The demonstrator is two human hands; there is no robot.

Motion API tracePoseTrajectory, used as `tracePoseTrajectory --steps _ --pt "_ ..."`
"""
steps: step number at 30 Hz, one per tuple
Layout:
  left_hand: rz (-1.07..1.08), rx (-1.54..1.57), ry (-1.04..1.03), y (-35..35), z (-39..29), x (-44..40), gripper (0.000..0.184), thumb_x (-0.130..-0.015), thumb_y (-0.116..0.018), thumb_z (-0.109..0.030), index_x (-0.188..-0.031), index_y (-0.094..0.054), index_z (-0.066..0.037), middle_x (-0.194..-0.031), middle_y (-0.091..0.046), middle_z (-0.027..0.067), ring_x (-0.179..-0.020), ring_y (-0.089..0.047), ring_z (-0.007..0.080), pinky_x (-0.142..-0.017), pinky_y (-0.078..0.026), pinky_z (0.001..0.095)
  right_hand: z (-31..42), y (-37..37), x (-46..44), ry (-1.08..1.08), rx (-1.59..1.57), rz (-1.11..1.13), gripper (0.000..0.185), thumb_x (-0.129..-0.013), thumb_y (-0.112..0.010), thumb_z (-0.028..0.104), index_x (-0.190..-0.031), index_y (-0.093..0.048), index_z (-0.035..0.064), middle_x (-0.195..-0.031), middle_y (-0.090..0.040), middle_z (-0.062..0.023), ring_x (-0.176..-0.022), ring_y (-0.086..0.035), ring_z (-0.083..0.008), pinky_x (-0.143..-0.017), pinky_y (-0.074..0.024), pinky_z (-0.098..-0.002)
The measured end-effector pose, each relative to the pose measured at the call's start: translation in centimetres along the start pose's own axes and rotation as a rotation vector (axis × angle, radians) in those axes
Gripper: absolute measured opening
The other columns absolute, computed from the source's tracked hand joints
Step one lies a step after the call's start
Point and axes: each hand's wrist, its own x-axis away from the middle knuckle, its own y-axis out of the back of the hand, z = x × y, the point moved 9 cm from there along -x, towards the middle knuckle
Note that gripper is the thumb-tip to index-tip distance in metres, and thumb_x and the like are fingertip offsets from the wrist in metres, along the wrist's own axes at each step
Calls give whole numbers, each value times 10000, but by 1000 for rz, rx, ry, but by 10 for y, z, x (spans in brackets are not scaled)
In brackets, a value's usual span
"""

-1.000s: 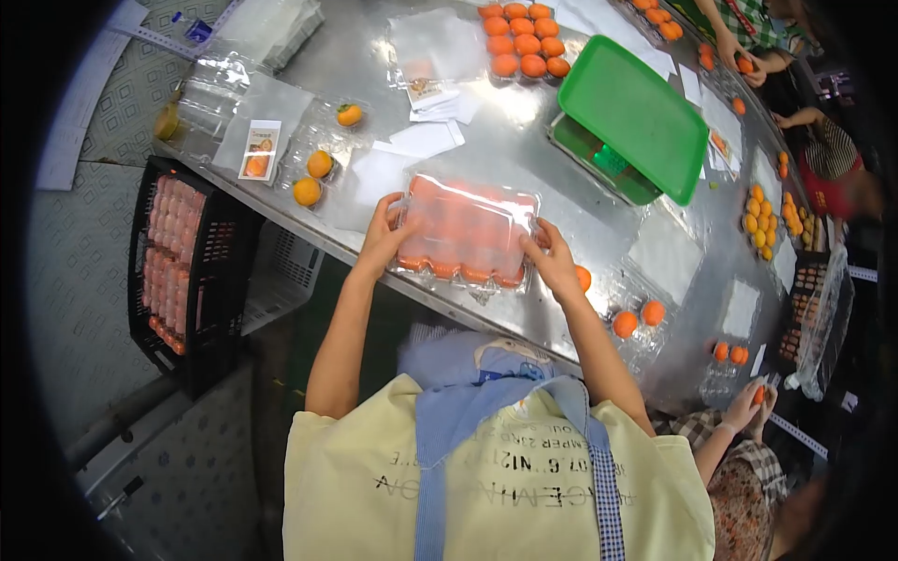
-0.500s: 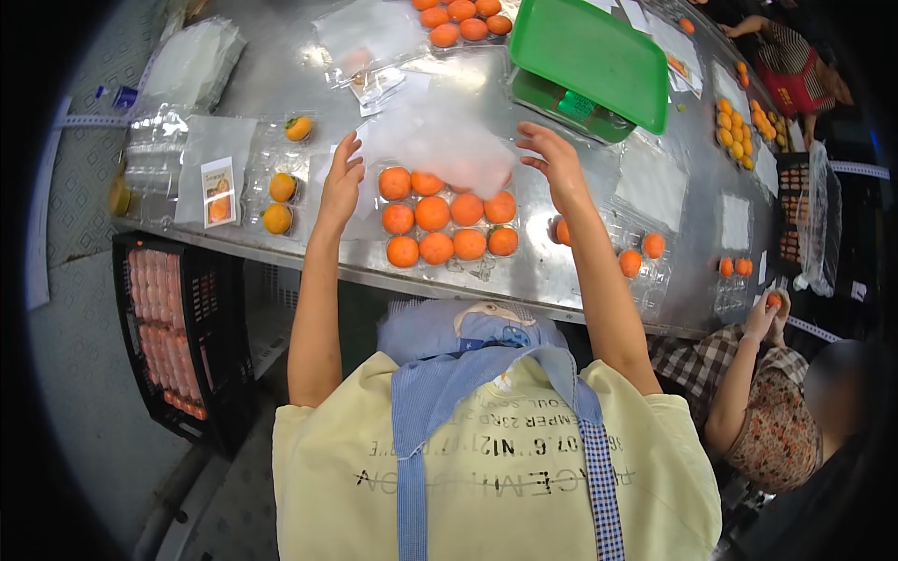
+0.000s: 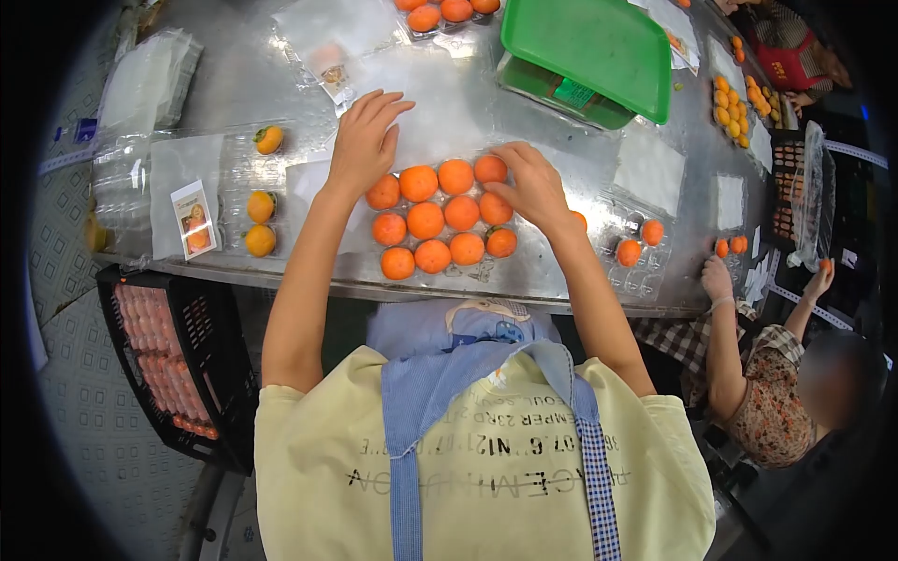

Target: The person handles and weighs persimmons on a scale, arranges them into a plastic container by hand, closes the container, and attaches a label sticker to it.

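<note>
Several orange fruits point(image 3: 426, 220) sit in rows in a clear plastic tray close to the table's front edge, uncovered. My left hand point(image 3: 368, 140) is above the tray's far left corner, fingers apart, holding nothing. At the far right corner, my right hand point(image 3: 531, 187) rests beside the end fruits, its fingers spread and its thumb near a fruit. Thin white sheets lie on the metal table point(image 3: 440, 89) beyond the tray. To the left, a printed card point(image 3: 194, 220) lies on a white sheet beside a clear tray with three yellow-orange fruits point(image 3: 261, 207).
A green lid point(image 3: 589, 51) tops a box at the back. Two orange fruits point(image 3: 629, 252) sit in a tray at right. A black crate point(image 3: 178, 360) of packed fruit stands at lower left. A co-worker point(image 3: 767, 383) is at the right, another person point(image 3: 790, 56) farther back.
The clear lid and the white sheet have come off the fruit. My hands first left the tray's sides, then my left hand moved farther back and my right hand came to the far right corner.
</note>
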Motion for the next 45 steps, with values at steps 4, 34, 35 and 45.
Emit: tracePoseTrajectory --steps 4,34,35,45 --pt "-46 109 105 -3 1 -13 333 -798 -578 3 -1114 -616 -92 -1137 -593 96 -1063 -532 298 -925 -430 390 9 -2 -10 84 151 64 348 -703 -709 159 -1033 -641 72 -1000 -616 -105 -949 -579 -320 -798 -482 -414" --pt "190 728 295 -41 -127 25 468 -706 -733 7 -1158 -625 -47 -1255 -566 116 -1102 -585 226 -860 -531 321 -1 23 47 -390 -1147 108 426 -856 -676 228 -1187 -599 -28 -999 -673 -110 -899 -636 -150 -801 -514 -287" --pt "196 743 305 -43 -129 25 475 -708 -732 9 -1166 -619 -44 -1260 -562 118 -1105 -584 227 -861 -531 322 -2 24 48 -399 -1139 116 434 -864 -674 220 -1209 -586 -28 -1029 -665 -108 -932 -628 -150 -828 -507 -291" --pt "234 877 400 -55 -131 29 500 -727 -735 -3 -1206 -597 -37 -1265 -553 116 -1117 -579 228 -858 -527 318 -9 21 58 -351 -1150 66 510 -849 -696 237 -1262 -550 -22 -1076 -648 -124 -950 -627 -155 -833 -513 -293"
